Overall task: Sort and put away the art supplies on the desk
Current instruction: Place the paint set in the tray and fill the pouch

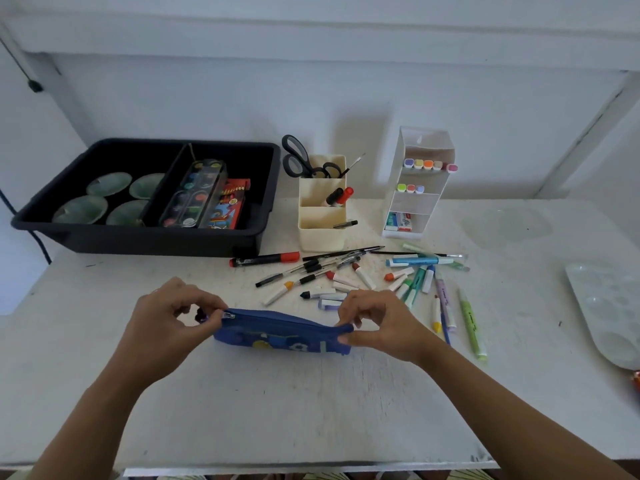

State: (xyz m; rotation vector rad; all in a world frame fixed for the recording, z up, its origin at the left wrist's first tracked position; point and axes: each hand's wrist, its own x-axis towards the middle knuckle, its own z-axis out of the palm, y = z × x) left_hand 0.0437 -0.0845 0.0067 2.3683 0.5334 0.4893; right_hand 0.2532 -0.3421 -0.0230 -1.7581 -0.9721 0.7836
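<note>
The blue pouch (280, 332) is in the middle of the desk (277, 410), close to the person, and both hands are on it. The left hand (169, 317) pinches the little zipper pull (228, 315) at the left end of the pouch. The right hand (377, 323) pinches the cloth at the right end, with its fingers (349, 320) curled over the top edge. The zipper looks closed or almost closed. I think the person is about to open it so the pens can go in. The pouch is soft cloth and looks light, so it will bend and flop if only one end is held. It is best to hold one end tight and pull the zipper away from that end, so the cloth stays straight. Just behind the pouch is a messy pile of pens and markers (346, 275), all lying flat and crossing over each other. They are thin, hard and round, so they could roll. It is best to pick them up by the middle, a few at a time. Behind the pile is a cream holder (320, 230) with scissors (298, 157) standing in it. Beside that is a white marker stand (412, 202) with some markers in its shelves. To the left is a black bin (104, 233) holding a paint set (194, 195), a crayon box (232, 202) and four round dishes (83, 207). A clear paint tray (609, 313) lies at the far right.
</note>
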